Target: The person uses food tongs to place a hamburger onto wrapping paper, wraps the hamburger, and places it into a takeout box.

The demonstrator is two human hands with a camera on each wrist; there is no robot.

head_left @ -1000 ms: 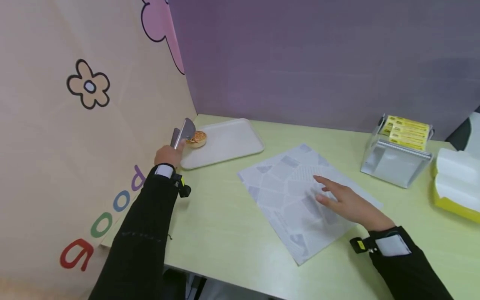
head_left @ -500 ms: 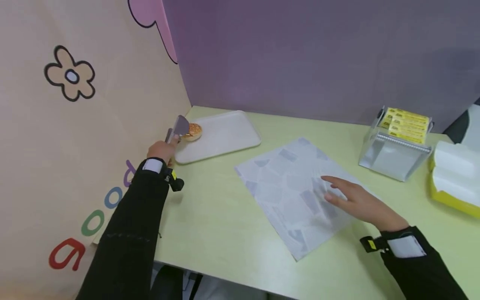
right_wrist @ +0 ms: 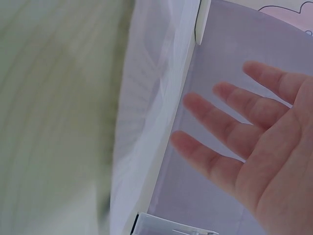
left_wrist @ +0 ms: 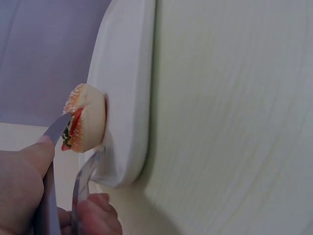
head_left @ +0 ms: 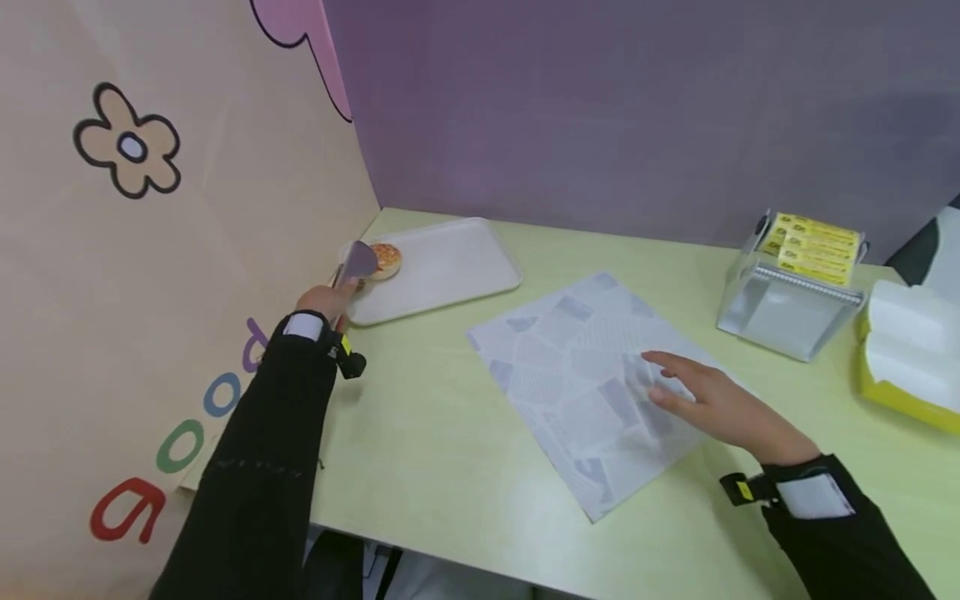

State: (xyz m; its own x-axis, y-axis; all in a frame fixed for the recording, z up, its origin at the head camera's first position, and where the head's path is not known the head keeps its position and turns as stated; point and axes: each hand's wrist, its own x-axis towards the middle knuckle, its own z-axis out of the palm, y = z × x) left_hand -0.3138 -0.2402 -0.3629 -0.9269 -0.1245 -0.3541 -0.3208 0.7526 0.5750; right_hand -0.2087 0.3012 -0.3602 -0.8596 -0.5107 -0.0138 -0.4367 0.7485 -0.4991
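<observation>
On the left end of a white tray [head_left: 453,262] sits a sesame-bun hamburger [head_left: 386,262]. My left hand [head_left: 326,302] grips a pair of metal tongs [head_left: 358,260] at the tray's near left side. In the left wrist view, one flat blade of the tongs [left_wrist: 58,128] overlaps the hamburger's side, while the lower arm reaches toward its base. The jaws stand apart; whether they touch the bun I cannot tell. My right hand [head_left: 716,406] hovers over a sheet of printed wrapping paper [head_left: 562,367], fingers spread and holding nothing, as the right wrist view confirms.
A clear holder [head_left: 787,312] with yellow packets [head_left: 813,254] on top stands at the back right. Beside it lies an unfolded yellow-and-white box [head_left: 911,350]. A decorated wall [head_left: 247,208] rises close to the left arm, and a purple partition [head_left: 585,117] closes off the back.
The tongs' blade has dropped and shifted slightly left of the hamburger, which keeps its spot on the tray. The head view has shifted a little. My right hand has moved slightly right over the paper.
</observation>
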